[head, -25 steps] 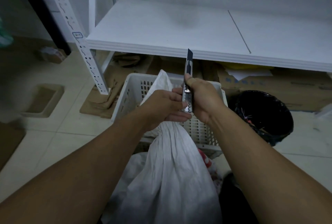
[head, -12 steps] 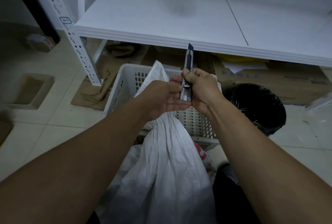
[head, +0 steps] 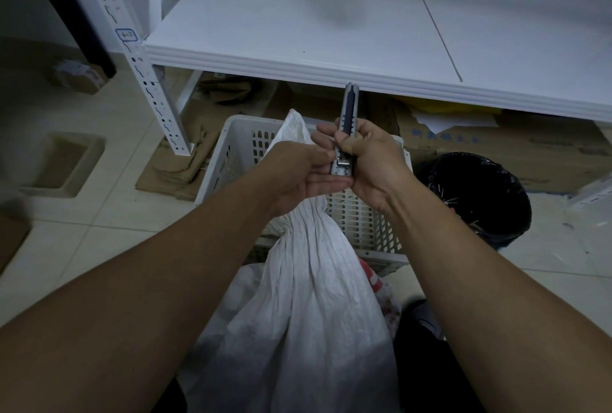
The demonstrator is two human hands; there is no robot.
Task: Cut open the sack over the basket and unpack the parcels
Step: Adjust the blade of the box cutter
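**Sack neck bunched over basket, knife upright in right hand**

The white woven sack (head: 308, 296) stood on the floor just in front of the person, its long axis running up and away from the camera, w/ the gathered neck leaning over the near rim of the white slotted basket (head: 238, 134). Loose top flap poked up past the left hand (head: 291, 177), pointing toward the shelf (head: 298, 25). Left hand's fingers were clenched round the neck, fingertips also touching the knife body. Right hand (head: 367, 164) gripped the utility knife (head: 347, 127) tight, held near vertical, tip up; no blade could be made out past the tip, so probably retracted.

Handling, as a judgement: fabric looked soft, crinkly, prob. a bit slippery, so it would collapse unless pinched hard. Lower part bulged, likely heavy w/ parcels (none visible). Best hold was right at the bunched neck, just under the flap, keeping cloth taut for the cut. Black-lined bin (head: 477, 194) sat beside the basket, to its right.
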